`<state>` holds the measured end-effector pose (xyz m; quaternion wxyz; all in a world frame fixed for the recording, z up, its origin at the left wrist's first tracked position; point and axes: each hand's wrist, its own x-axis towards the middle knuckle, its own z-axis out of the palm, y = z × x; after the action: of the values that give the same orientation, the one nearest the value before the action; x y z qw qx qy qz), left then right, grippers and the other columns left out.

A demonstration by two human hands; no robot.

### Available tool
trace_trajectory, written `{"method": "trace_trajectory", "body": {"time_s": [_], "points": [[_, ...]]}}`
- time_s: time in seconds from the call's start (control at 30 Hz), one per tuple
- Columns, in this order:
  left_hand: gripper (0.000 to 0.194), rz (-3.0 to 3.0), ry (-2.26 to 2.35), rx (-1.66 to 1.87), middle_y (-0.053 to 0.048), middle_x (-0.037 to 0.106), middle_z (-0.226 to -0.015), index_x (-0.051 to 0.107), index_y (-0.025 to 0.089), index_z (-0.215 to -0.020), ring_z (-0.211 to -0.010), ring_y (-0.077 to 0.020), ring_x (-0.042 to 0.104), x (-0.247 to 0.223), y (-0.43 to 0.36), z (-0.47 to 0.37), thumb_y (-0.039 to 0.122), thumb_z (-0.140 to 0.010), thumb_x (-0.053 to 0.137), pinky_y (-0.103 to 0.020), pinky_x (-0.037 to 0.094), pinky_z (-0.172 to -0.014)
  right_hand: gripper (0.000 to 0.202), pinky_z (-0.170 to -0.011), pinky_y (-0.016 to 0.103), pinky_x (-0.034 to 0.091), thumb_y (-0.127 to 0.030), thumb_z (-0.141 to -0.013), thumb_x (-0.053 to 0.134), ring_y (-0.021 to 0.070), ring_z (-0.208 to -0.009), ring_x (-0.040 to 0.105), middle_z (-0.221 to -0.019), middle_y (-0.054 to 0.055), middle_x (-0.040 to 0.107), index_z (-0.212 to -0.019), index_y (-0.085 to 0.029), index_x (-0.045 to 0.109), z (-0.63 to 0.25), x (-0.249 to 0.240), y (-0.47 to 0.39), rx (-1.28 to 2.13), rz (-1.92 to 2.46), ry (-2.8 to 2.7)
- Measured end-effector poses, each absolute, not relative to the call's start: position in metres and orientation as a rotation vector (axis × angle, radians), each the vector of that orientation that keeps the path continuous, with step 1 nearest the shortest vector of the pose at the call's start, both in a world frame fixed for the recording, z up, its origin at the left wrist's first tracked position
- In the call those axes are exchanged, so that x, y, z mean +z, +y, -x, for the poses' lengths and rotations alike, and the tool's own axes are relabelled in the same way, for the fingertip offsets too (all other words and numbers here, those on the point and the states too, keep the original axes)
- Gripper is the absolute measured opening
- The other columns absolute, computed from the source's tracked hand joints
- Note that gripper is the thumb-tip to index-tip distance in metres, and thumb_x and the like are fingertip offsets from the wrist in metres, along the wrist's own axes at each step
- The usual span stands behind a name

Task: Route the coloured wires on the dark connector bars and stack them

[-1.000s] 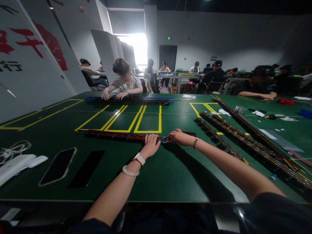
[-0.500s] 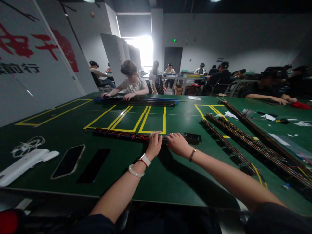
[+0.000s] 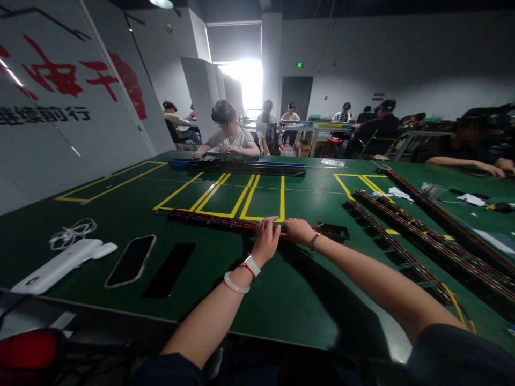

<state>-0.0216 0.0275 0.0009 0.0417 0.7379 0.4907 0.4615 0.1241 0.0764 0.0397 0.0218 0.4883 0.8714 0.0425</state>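
Observation:
A long, narrow black strip with red wires lies crosswise on the green table. My left hand is closed around it right of its middle, thumb on the near side. Close beside it, my right hand has its fingers curled down on the strip; its fingertips are partly hidden. The black channel-like end of the strip sticks out beyond my right hand, with a bit of red showing near the wrist.
Several long wired strips lie on the right. Two phones and a white device with a cable lie on the left. Across the table a person sits behind a blue and black rail. Yellow tape marks the tabletop.
The view has swung slightly left. My right hand's fingers, spread over the strip before, are now curled in, and that hand is nearer my left one. The person opposite has moved one hand.

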Motion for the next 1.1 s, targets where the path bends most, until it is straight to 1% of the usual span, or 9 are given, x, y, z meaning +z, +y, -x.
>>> {"method": "trace_trajectory", "body": {"time_s": [0.1, 0.17, 0.27, 0.37, 0.6, 0.77, 0.93, 1.03, 1.1], "points": [[0.029, -2.262, 1.536, 1.409, -0.01, 0.058, -0.12, 0.049, 0.02, -0.12, -0.116, -0.0215, 0.051, 0.002, 0.026, 0.021, 0.031, -0.097, 0.035, -0.04, 0.035, -0.103, 0.062, -0.07, 0.031, 0.049, -0.068, -0.09, 0.035, 0.0263, -0.089, 0.067, -0.1, 0.015, 0.069, -0.104, -0.016, 0.065, -0.132, 0.045, 0.098, 0.152, -1.57, 2.684], [0.03, -2.26, 1.56, 1.409, -0.01, 0.058, -0.122, 0.049, 0.02, -0.121, -0.117, -0.0214, 0.05, 0.003, 0.024, 0.021, 0.032, -0.097, 0.035, -0.04, 0.034, -0.103, 0.063, -0.071, 0.031, 0.048, -0.069, -0.09, 0.033, 0.0265, -0.091, 0.066, -0.101, 0.015, 0.068, -0.104, -0.016, 0.064, -0.139, 0.05, 0.118, 0.198, -1.595, 2.686], [0.03, -2.264, 1.586, 1.388, -0.01, 0.058, -0.122, 0.048, 0.02, -0.121, -0.117, -0.0215, 0.05, 0.003, 0.023, 0.02, 0.031, -0.097, 0.035, -0.04, 0.034, -0.101, 0.064, -0.078, 0.033, 0.045, -0.069, -0.09, 0.032, 0.0272, -0.097, 0.064, -0.105, 0.017, 0.067, -0.105, -0.015, 0.064, -0.149, 0.056, 0.152, 0.269, -1.634, 2.651], [0.029, -2.275, 1.6, 1.374, -0.01, 0.058, -0.12, 0.048, 0.02, -0.12, -0.115, -0.0221, 0.05, 0.003, 0.023, 0.02, 0.031, -0.097, 0.036, -0.04, 0.035, -0.099, 0.064, -0.085, 0.036, 0.041, -0.067, -0.092, 0.031, 0.0278, -0.104, 0.061, -0.111, 0.018, 0.065, -0.11, -0.014, 0.061, -0.156, 0.058, 0.184, 0.294, -1.694, 2.596], [0.027, -2.323, 1.582, 1.344, -0.009, 0.057, -0.122, 0.048, 0.021, -0.121, -0.117, -0.0216, 0.05, 0.002, 0.023, 0.019, 0.028, -0.097, 0.037, -0.042, 0.035, -0.1, 0.061, -0.089, 0.04, 0.037, -0.061, -0.094, 0.031, 0.0297, -0.109, 0.058, -0.119, 0.021, 0.061, -0.117, -0.012, 0.058, -0.17, 0.044, 0.232, 0.283, -1.876, 2.451], [0.026, -2.308, 1.587, 1.329, -0.009, 0.057, -0.121, 0.049, 0.021, -0.119, -0.116, -0.0214, 0.05, 0.004, 0.021, 0.019, 0.027, -0.097, 0.038, -0.042, 0.037, -0.099, 0.054, -0.091, 0.043, 0.035, -0.055, -0.096, 0.035, 0.0301, -0.11, 0.056, -0.121, 0.021, 0.059, -0.119, -0.013, 0.058, -0.178, 0.03, 0.253, 0.263, -2.023, 2.353], [0.026, -2.311, 1.582, 1.315, -0.009, 0.056, -0.121, 0.049, 0.021, -0.12, -0.116, -0.0215, 0.05, 0.004, 0.022, 0.02, 0.027, -0.097, 0.038, -0.042, 0.037, -0.099, 0.048, -0.092, 0.048, 0.033, -0.05, -0.096, 0.039, 0.0328, -0.11, 0.055, -0.119, 0.023, 0.059, -0.118, -0.011, 0.059, -0.17, 0.023, 0.26, 0.31, -2.155, 2.331], [0.026, -2.302, 1.588, 1.317, -0.009, 0.056, -0.121, 0.049, 0.021, -0.119, -0.115, -0.0216, 0.05, 0.003, 0.023, 0.021, 0.027, -0.096, 0.039, -0.042, 0.037, -0.099, 0.043, -0.097, 0.052, 0.029, -0.042, -0.096, 0.043, 0.0336, -0.113, 0.052, -0.12, 0.023, 0.058, -0.124, -0.011, 0.055, -0.159, 0.022, 0.253, 0.372, -2.155, 2.411], [0.025, -2.299, 1.586, 1.312, -0.009, 0.056, -0.121, 0.049, 0.021, -0.119, -0.115, -0.0218, 0.05, 0.002, 0.024, 0.02, 0.027, -0.096, 0.039, -0.043, 0.038, -0.099, 0.043, -0.103, 0.052, 0.025, -0.036, -0.095, 0.044, 0.0321, -0.119, 0.048, -0.126, 0.021, 0.055, -0.13, -0.013, 0.05, -0.154, 0.023, 0.241, 0.414, -2.08, 2.518]]}}
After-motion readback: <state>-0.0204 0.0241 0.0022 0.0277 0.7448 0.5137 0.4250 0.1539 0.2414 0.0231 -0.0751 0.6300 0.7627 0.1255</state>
